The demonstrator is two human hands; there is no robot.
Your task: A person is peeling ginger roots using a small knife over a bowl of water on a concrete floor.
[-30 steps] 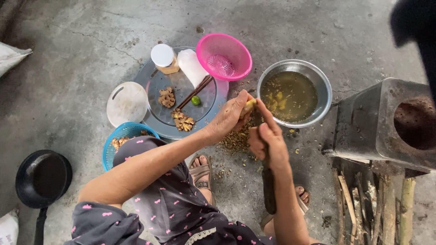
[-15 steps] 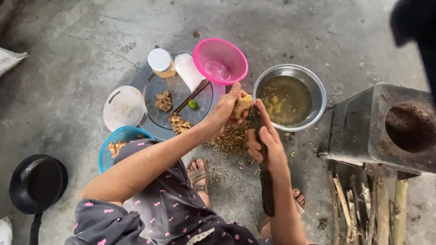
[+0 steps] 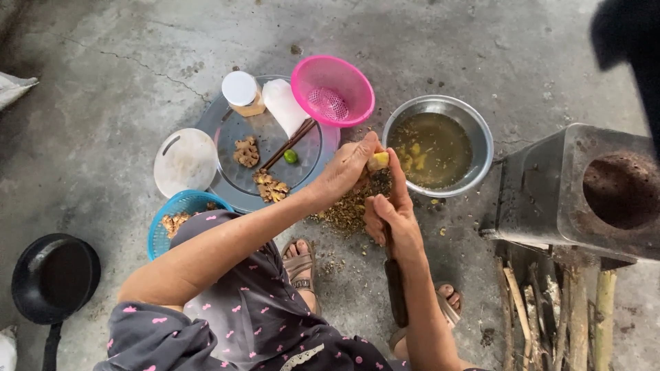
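Note:
My left hand (image 3: 347,172) holds a small yellowish piece of ginger root (image 3: 378,161) above the concrete floor. My right hand (image 3: 392,213) grips a knife; its dark handle (image 3: 395,292) runs back along my forearm and the blade end sits against the ginger. A heap of brown peelings (image 3: 347,213) lies on the floor just under both hands. A steel bowl (image 3: 474,130) of murky water with yellow pieces stands right beside the hands.
A round metal tray (image 3: 227,130) holds ginger pieces, chopsticks, a green lime, a jar and a white packet. Nearby sit a pink strainer (image 3: 333,86), a white lid (image 3: 185,161), a blue basket (image 3: 175,209), a black pan (image 3: 55,275), a metal stove (image 3: 584,192) with firewood.
The view has shifted slightly. My hands stay together at the ginger, the left turning the piece a little while the right hand's knife works against it.

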